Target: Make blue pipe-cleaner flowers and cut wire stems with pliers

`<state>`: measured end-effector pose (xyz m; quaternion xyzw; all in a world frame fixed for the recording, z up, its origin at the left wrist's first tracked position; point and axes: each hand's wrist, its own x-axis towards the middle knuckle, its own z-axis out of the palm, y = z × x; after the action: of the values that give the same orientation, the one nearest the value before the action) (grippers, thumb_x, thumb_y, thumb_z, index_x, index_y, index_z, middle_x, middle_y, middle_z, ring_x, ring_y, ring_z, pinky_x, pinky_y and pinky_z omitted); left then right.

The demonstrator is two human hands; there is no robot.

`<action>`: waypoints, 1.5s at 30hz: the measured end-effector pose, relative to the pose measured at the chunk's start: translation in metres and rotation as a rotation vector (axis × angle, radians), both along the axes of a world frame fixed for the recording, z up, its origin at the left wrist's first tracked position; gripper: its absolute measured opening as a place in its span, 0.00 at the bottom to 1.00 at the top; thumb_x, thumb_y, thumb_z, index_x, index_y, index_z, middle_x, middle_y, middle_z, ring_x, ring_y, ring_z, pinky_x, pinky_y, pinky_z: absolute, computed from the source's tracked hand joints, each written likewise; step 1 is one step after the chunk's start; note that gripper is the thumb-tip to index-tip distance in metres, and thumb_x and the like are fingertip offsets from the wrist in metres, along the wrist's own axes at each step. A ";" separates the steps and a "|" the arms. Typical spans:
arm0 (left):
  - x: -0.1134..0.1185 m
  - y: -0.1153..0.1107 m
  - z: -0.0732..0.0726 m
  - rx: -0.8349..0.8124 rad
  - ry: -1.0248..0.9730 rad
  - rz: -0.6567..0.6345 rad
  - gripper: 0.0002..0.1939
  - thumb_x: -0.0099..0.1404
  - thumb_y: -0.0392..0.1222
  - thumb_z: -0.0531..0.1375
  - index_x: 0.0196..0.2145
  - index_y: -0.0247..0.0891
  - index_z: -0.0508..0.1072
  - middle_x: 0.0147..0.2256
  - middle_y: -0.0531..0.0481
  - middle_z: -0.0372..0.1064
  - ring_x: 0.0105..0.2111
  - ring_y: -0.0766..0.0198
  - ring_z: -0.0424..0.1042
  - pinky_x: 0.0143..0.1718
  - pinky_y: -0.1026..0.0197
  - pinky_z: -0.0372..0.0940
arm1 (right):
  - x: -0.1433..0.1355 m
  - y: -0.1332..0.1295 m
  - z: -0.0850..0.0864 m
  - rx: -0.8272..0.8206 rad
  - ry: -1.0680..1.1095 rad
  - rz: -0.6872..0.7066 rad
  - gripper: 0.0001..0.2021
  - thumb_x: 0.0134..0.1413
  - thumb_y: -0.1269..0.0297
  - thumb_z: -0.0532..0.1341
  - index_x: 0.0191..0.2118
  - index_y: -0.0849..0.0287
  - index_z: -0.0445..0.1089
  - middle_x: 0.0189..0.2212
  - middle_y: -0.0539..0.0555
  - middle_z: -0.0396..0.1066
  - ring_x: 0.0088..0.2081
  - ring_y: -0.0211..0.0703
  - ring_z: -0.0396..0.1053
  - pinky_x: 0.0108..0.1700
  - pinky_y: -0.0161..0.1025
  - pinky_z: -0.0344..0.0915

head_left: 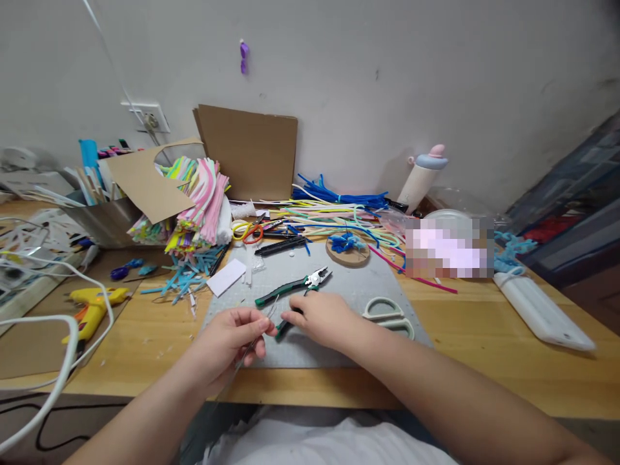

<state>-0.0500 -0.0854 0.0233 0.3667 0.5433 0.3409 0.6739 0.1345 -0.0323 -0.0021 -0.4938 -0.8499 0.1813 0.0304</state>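
Observation:
My left hand (237, 339) is closed in a pinch on some thin wire (275, 305); its ends stick up past the fingertips and trail below the palm. To its right, my right hand (317, 316) has its curled fingers on a handle of the green-and-black pliers (285, 292). The pliers lie on a grey cutting mat (349, 349) with handles spread and the metal jaws pointing up and right. Part of the lower handle is hidden under my right hand. Pale-handled scissors (387, 313) rest on the mat beside my right forearm.
Behind the mat are loose pipe cleaners (314, 216) and a round wooden disc (356, 259) bearing blue pieces. A yellow glue gun (94, 310) and white cable (72, 336) lie left. A bottle (421, 181) and white pouch (540, 313) are right.

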 end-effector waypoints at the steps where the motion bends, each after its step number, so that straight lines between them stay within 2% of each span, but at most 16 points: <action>1: -0.001 0.000 0.000 0.000 -0.011 0.001 0.15 0.48 0.48 0.67 0.24 0.32 0.72 0.17 0.51 0.67 0.15 0.75 0.58 0.15 0.72 0.49 | -0.001 0.000 -0.003 0.002 -0.016 -0.020 0.21 0.56 0.44 0.51 0.39 0.54 0.72 0.34 0.58 0.73 0.37 0.51 0.70 0.35 0.41 0.60; 3: -0.004 -0.001 0.000 0.003 -0.016 0.007 0.15 0.48 0.48 0.67 0.24 0.31 0.72 0.17 0.51 0.67 0.15 0.76 0.58 0.15 0.72 0.48 | 0.003 0.000 -0.009 0.007 -0.032 -0.078 0.17 0.54 0.49 0.55 0.36 0.56 0.72 0.34 0.60 0.71 0.36 0.51 0.70 0.34 0.41 0.60; 6: -0.007 -0.002 0.001 0.007 -0.012 0.012 0.16 0.47 0.48 0.68 0.23 0.31 0.71 0.18 0.51 0.66 0.15 0.76 0.58 0.14 0.72 0.47 | 0.020 0.004 -0.013 0.008 -0.012 -0.152 0.08 0.55 0.67 0.54 0.35 0.59 0.70 0.35 0.60 0.68 0.34 0.48 0.69 0.34 0.39 0.59; 9: -0.008 -0.003 0.002 0.032 0.002 0.020 0.16 0.47 0.48 0.68 0.24 0.32 0.71 0.18 0.51 0.67 0.15 0.75 0.58 0.14 0.72 0.47 | 0.039 0.011 -0.010 0.029 0.070 -0.198 0.15 0.50 0.78 0.52 0.42 0.59 0.65 0.40 0.59 0.67 0.39 0.44 0.67 0.37 0.37 0.59; 12: -0.006 -0.003 0.003 0.059 0.044 0.018 0.15 0.49 0.48 0.66 0.25 0.32 0.71 0.15 0.52 0.65 0.14 0.76 0.56 0.14 0.72 0.47 | 0.052 0.009 -0.009 -0.013 0.307 -0.254 0.20 0.48 0.79 0.51 0.47 0.57 0.60 0.41 0.55 0.67 0.40 0.39 0.66 0.39 0.34 0.60; 14: -0.002 -0.003 0.003 0.077 0.061 0.008 0.15 0.50 0.49 0.66 0.25 0.32 0.71 0.15 0.52 0.66 0.14 0.75 0.57 0.15 0.72 0.48 | 0.058 0.000 -0.012 -0.211 0.680 -0.357 0.19 0.48 0.76 0.53 0.47 0.54 0.58 0.37 0.50 0.66 0.29 0.34 0.65 0.29 0.31 0.59; 16: 0.003 -0.001 0.004 0.096 0.066 -0.009 0.15 0.50 0.49 0.65 0.25 0.32 0.71 0.15 0.51 0.66 0.14 0.74 0.58 0.15 0.71 0.49 | 0.063 -0.014 -0.016 -0.526 1.089 -0.442 0.16 0.47 0.70 0.57 0.44 0.51 0.56 0.31 0.45 0.63 0.19 0.30 0.55 0.19 0.28 0.48; 18: 0.009 0.001 0.004 0.112 0.067 -0.028 0.15 0.50 0.49 0.65 0.24 0.33 0.71 0.15 0.51 0.66 0.14 0.74 0.58 0.15 0.71 0.49 | 0.067 -0.030 -0.019 -0.842 1.367 -0.431 0.13 0.48 0.63 0.59 0.40 0.52 0.56 0.28 0.45 0.62 0.17 0.28 0.49 0.16 0.26 0.40; 20: 0.015 0.003 0.006 0.127 0.070 -0.047 0.15 0.51 0.49 0.65 0.24 0.33 0.71 0.15 0.52 0.66 0.14 0.74 0.58 0.15 0.71 0.49 | 0.071 -0.045 -0.020 -1.129 1.522 -0.364 0.16 0.50 0.48 0.57 0.35 0.55 0.58 0.29 0.48 0.62 0.18 0.28 0.47 0.16 0.26 0.37; 23: 0.022 0.004 0.012 0.143 0.084 -0.065 0.15 0.51 0.49 0.64 0.25 0.32 0.72 0.14 0.52 0.65 0.13 0.75 0.57 0.15 0.71 0.48 | 0.076 -0.064 -0.019 -1.405 1.606 -0.217 0.32 0.42 0.28 0.45 0.26 0.58 0.56 0.30 0.49 0.59 0.19 0.26 0.46 0.16 0.25 0.37; 26: 0.027 0.004 0.018 0.157 0.081 -0.071 0.14 0.52 0.48 0.64 0.25 0.32 0.72 0.14 0.52 0.65 0.13 0.75 0.57 0.15 0.71 0.49 | 0.077 -0.075 -0.019 -1.493 1.634 -0.086 0.31 0.39 0.29 0.50 0.24 0.57 0.50 0.32 0.48 0.57 0.20 0.28 0.49 0.16 0.26 0.45; 29: 0.030 0.003 0.020 0.171 0.076 -0.067 0.14 0.52 0.48 0.63 0.25 0.32 0.72 0.14 0.52 0.65 0.13 0.74 0.57 0.14 0.71 0.49 | 0.076 -0.078 -0.018 -1.461 1.621 -0.025 0.20 0.36 0.50 0.62 0.27 0.56 0.52 0.34 0.50 0.57 0.25 0.33 0.56 0.19 0.30 0.56; 34: 0.030 0.008 0.017 0.183 0.082 -0.059 0.13 0.53 0.46 0.63 0.24 0.32 0.72 0.16 0.51 0.66 0.14 0.73 0.59 0.14 0.70 0.49 | 0.077 -0.077 -0.009 -1.067 1.304 -0.081 0.16 0.28 0.70 0.56 0.32 0.58 0.64 0.45 0.55 0.59 0.34 0.40 0.61 0.30 0.36 0.62; 39: 0.027 0.010 0.015 0.190 0.086 -0.035 0.12 0.53 0.45 0.63 0.25 0.32 0.72 0.16 0.51 0.67 0.14 0.74 0.59 0.14 0.71 0.49 | 0.080 -0.078 0.013 -0.600 0.891 -0.046 0.16 0.37 0.71 0.57 0.37 0.55 0.73 0.55 0.54 0.58 0.58 0.54 0.52 0.57 0.47 0.48; 42: 0.026 0.009 0.014 0.181 0.078 -0.031 0.12 0.53 0.45 0.64 0.25 0.32 0.72 0.18 0.51 0.68 0.14 0.74 0.59 0.14 0.71 0.49 | 0.081 -0.079 0.021 -0.544 0.774 -0.044 0.17 0.45 0.67 0.58 0.43 0.53 0.73 0.59 0.54 0.55 0.59 0.54 0.52 0.60 0.50 0.43; 45: 0.026 0.008 0.014 0.162 0.073 -0.031 0.11 0.54 0.44 0.63 0.25 0.31 0.71 0.17 0.52 0.66 0.14 0.75 0.59 0.14 0.72 0.49 | 0.083 -0.080 0.025 -0.610 0.714 0.000 0.26 0.45 0.69 0.57 0.54 0.54 0.67 0.59 0.56 0.57 0.61 0.54 0.51 0.62 0.51 0.40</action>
<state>-0.0244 -0.0772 0.0369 0.4407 0.5323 0.3596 0.6270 0.2172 -0.1124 0.0230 -0.3871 -0.6942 0.5813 0.1744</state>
